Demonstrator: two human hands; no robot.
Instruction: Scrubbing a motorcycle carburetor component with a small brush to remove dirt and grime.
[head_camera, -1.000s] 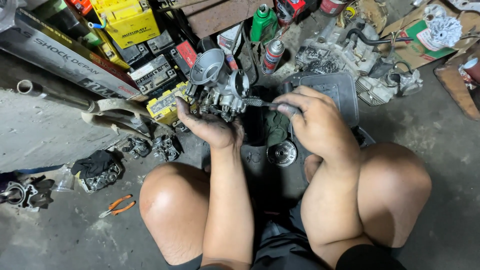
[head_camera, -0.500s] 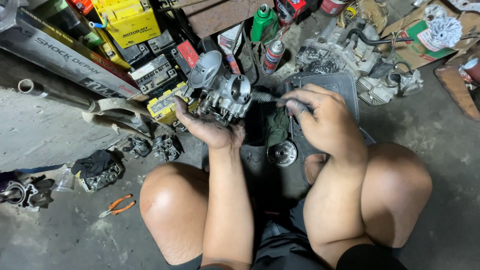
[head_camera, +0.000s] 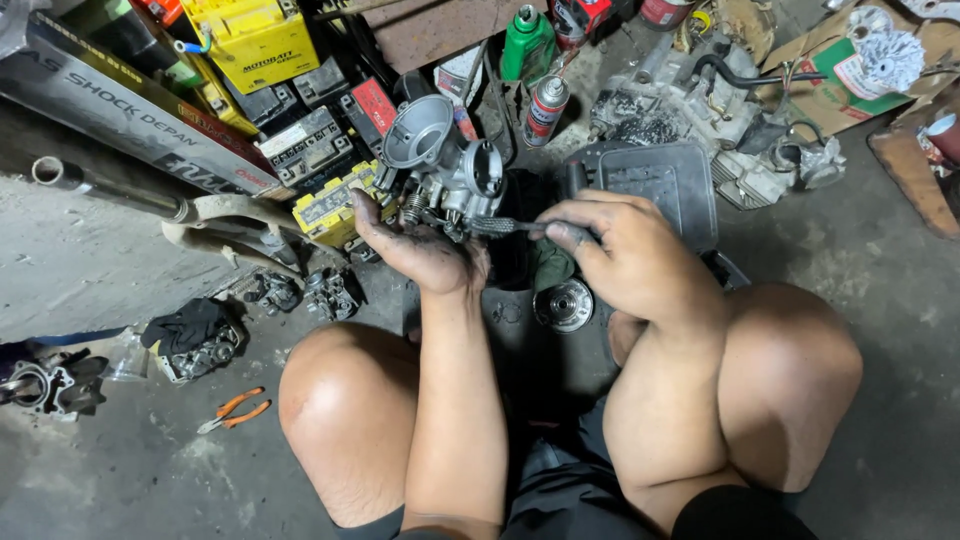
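Note:
My left hand (head_camera: 420, 250) cups a grey metal carburettor (head_camera: 445, 165) from below, palm up and blackened with grease. Its round open bowl tilts up to the left. My right hand (head_camera: 625, 255) grips a small brush-like tool (head_camera: 495, 226) with a dark handle, its tip touching the carburettor's lower right side. Both hands are raised over the floor in front of my bare knees.
Yellow and black batteries (head_camera: 262, 40), a long printed box (head_camera: 120, 115), a green bottle (head_camera: 526, 42) and a spray can (head_camera: 546, 108) crowd the back. A dark tray (head_camera: 655, 180), engine parts (head_camera: 700, 105), a round bearing part (head_camera: 564, 305) and orange pliers (head_camera: 232, 410) lie on the concrete floor.
The carburettor has turned slightly in my left hand, and my right hand has shifted the tool along its lower side. The rest of the scene has stayed put.

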